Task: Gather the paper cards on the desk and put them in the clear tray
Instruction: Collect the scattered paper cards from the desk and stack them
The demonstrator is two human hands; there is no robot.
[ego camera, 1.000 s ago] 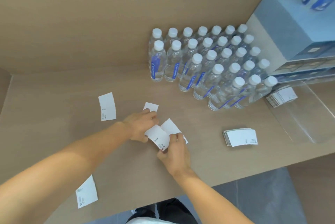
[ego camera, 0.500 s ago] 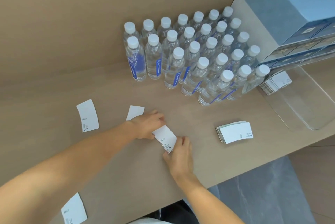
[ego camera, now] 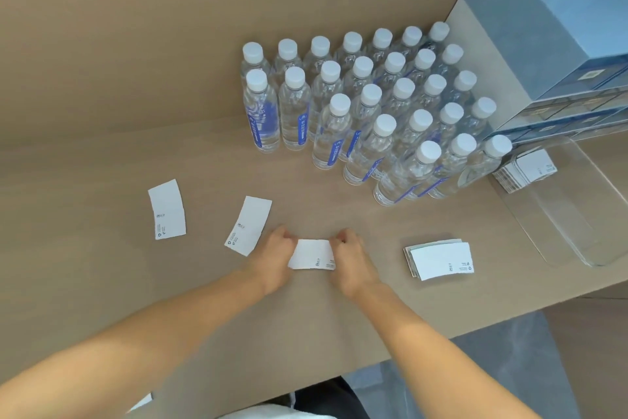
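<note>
A small stack of white paper cards lies on the desk between my hands. My left hand grips its left end and my right hand grips its right end. Two single cards lie flat to the left: one near my left hand, another farther left. A corner of one more card shows at the desk's front edge. A squared pile of cards rests to the right. The clear tray sits at the far right and holds a stack of cards in its far corner.
Several water bottles with white caps stand in a block behind the cards. Blue-grey boxes are stacked at the back right, next to the tray. A beige wall rises behind the desk, whose front edge runs along below my forearms.
My hands have turned the held cards from a slant to lie level, one hand on each end. The view has shifted, so the card by my left hand is now fully uncovered.
</note>
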